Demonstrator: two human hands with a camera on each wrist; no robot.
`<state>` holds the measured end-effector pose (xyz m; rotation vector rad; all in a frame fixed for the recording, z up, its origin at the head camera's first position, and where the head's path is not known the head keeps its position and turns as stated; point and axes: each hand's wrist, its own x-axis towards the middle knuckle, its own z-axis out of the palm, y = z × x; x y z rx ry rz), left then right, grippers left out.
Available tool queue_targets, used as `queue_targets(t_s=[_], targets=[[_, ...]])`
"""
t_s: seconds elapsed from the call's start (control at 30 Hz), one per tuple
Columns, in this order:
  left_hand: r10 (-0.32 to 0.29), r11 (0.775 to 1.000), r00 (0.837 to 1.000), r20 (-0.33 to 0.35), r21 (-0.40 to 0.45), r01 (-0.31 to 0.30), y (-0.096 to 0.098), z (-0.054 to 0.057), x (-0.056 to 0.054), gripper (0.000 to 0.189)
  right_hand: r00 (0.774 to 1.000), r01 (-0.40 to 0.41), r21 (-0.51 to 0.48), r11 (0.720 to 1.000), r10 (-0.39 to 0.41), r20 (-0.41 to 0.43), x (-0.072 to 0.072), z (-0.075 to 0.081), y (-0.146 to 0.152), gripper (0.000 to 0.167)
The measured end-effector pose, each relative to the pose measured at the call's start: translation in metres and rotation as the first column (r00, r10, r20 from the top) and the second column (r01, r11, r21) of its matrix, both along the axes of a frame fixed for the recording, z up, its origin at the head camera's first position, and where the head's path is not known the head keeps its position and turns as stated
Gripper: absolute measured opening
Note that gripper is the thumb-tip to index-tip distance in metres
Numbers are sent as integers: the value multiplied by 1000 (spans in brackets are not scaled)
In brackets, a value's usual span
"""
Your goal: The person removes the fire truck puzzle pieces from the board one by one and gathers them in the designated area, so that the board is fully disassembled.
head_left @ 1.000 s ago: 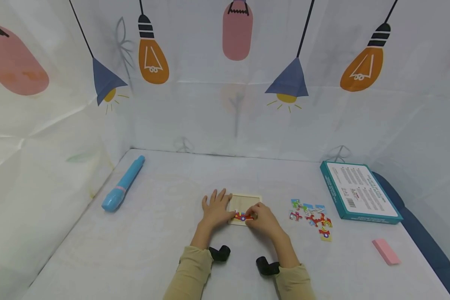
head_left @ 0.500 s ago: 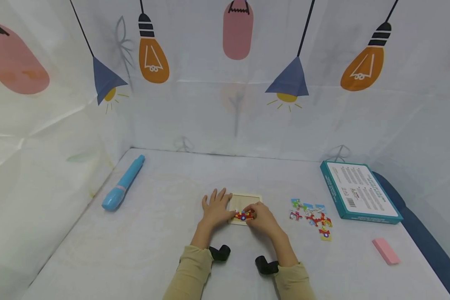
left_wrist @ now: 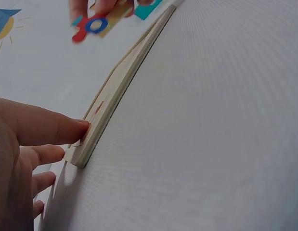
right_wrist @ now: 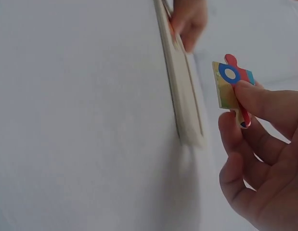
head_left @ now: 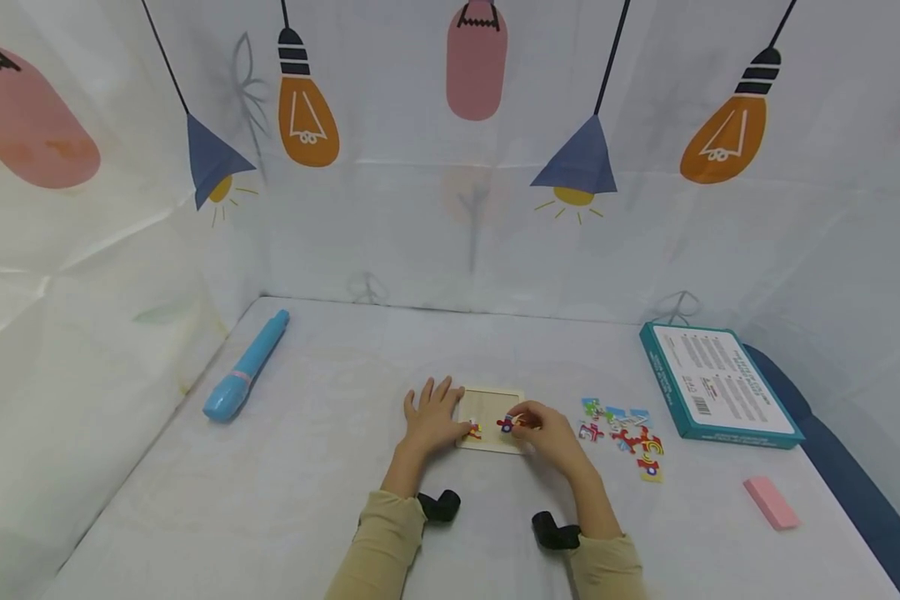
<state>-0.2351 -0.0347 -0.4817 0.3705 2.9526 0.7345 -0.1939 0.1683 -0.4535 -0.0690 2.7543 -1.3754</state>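
A shallow wooden puzzle tray [head_left: 487,406] lies on the table between the hands. My left hand [head_left: 431,421] has its fingers spread at the tray's left edge, and its thumb [left_wrist: 67,129] presses on a puzzle piece [head_left: 476,431] in the lower left corner. Above the tray's right side, my right hand [head_left: 543,435] pinches a jigsaw piece [right_wrist: 230,84] between thumb and fingers. This piece is red and yellow with a blue ring, and the right wrist view shows it lifted, apart from the tray.
Several loose jigsaw pieces [head_left: 630,437] lie to the right of the tray. Behind them is a teal box [head_left: 720,379]; a pink block [head_left: 772,502] lies near the right edge. A blue flashlight-shaped object [head_left: 246,367] lies at the far left.
My right hand has lifted the jigsaw piece away from the corner piece and moved right with it. The left hand has stayed in place.
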Motion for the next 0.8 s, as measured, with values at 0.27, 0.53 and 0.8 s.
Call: queue_targets(t_s=[0.27,0.53,0.8], targets=[[0,1000,1000,5,9,0,0,1,1,63,993,97,18,995,-98,64,11,6,45,20],[-1,1000,1000,8,4,1,0,0,0,63,984,136,51,989,-141,111,25,5,79,24],[-5,1000,1000,6,7,5,-1,0,0,62,975,129,46,991,-135,175,37,6,103,28]])
